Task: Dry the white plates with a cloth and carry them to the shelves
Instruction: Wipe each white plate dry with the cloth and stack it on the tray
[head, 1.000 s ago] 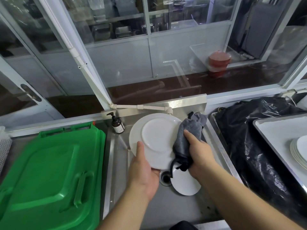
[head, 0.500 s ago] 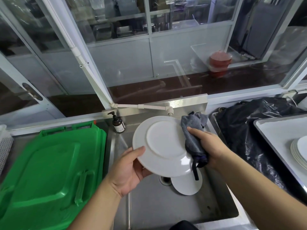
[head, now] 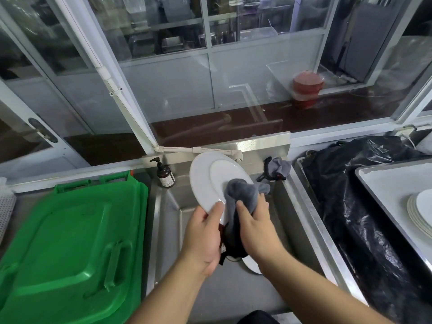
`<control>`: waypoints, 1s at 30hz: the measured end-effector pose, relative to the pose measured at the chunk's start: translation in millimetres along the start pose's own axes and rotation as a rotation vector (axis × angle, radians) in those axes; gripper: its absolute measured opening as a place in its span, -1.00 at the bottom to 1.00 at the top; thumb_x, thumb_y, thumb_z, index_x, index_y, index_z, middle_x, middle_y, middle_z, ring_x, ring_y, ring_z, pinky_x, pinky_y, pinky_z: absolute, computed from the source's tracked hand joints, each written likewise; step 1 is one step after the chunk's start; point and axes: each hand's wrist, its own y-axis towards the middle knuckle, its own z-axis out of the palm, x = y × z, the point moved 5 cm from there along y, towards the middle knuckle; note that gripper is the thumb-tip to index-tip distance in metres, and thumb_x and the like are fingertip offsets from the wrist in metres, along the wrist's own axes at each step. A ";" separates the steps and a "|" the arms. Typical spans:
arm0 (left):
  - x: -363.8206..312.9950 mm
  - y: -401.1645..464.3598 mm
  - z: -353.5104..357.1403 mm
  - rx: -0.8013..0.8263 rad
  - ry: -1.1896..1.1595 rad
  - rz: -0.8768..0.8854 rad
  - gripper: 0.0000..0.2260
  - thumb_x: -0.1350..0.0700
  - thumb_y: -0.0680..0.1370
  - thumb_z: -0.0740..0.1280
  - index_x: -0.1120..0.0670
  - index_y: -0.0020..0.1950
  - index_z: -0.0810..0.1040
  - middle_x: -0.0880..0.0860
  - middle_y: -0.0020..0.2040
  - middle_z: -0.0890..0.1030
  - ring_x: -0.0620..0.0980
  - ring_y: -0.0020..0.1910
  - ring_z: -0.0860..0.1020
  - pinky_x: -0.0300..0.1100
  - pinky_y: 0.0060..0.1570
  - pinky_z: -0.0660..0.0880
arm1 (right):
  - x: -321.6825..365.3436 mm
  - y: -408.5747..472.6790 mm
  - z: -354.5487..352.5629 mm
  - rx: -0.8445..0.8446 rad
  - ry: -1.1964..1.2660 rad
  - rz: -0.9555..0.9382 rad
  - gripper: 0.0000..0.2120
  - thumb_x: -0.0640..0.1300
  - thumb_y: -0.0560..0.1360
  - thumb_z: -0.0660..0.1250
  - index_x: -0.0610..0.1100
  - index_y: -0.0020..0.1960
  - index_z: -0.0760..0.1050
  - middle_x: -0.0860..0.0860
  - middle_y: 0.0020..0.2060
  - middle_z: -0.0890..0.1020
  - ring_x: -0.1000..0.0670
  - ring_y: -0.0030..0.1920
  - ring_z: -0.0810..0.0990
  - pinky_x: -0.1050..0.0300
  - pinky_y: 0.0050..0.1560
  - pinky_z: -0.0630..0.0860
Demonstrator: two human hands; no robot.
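Observation:
My left hand [head: 203,232] grips the lower rim of a white plate [head: 210,178], which is held tilted above the steel sink [head: 301,199], underside toward me. My right hand [head: 256,226] holds a grey cloth [head: 240,192] and presses it against the plate's lower right part. A second white plate [head: 251,265] lies in the sink basin, mostly hidden behind my right wrist. A stack of white plates [head: 420,209] sits on a white tray [head: 383,181] at the right edge.
A green plastic crate lid [head: 70,242] covers the counter left of the sink. A brown pump bottle [head: 164,174] stands at the sink's back left corner. Another grey cloth [head: 278,167] lies on the back right rim. A black plastic bag [head: 350,206] fills the bin between sink and tray.
The plate has turned more edge-on and tilted. My left hand shifted its grip to the lower rim, and my right hand slid the cloth from the plate's right edge onto its lower surface.

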 end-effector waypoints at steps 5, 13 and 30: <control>0.8 -0.8 -3.2 0.021 0.157 -0.039 -0.75 0.19 0.74 0.23 0.00 0.19 0.71 0.07 0.18 0.75 0.03 0.22 0.70 -0.12 0.12 0.63 | 22.0 -4.1 3.1 0.202 -0.178 -0.267 -0.53 -0.05 0.72 0.16 0.11 0.62 0.28 0.16 0.60 0.31 0.09 0.67 0.06 0.02 0.65 0.03; 15.1 -20.6 9.1 0.117 0.219 -0.058 -0.78 0.25 0.72 0.26 0.07 0.19 0.68 0.17 0.10 0.76 0.13 0.10 0.73 0.00 0.02 0.69 | 59.9 40.0 -11.4 0.274 -0.301 -0.432 -0.54 0.01 0.67 0.20 0.44 0.48 0.33 0.47 0.45 0.38 0.25 0.57 0.26 0.33 0.53 0.13; 28.6 -19.8 0.2 0.060 0.240 0.053 -0.74 0.11 0.68 0.26 -0.10 0.22 0.71 0.09 0.19 0.74 0.06 0.23 0.69 -0.02 0.17 0.65 | 7.7 14.0 -4.6 0.041 -0.090 0.048 -0.66 -0.03 0.67 0.23 -0.01 0.42 0.51 0.01 0.37 0.56 -0.10 0.48 0.43 -0.19 0.54 0.30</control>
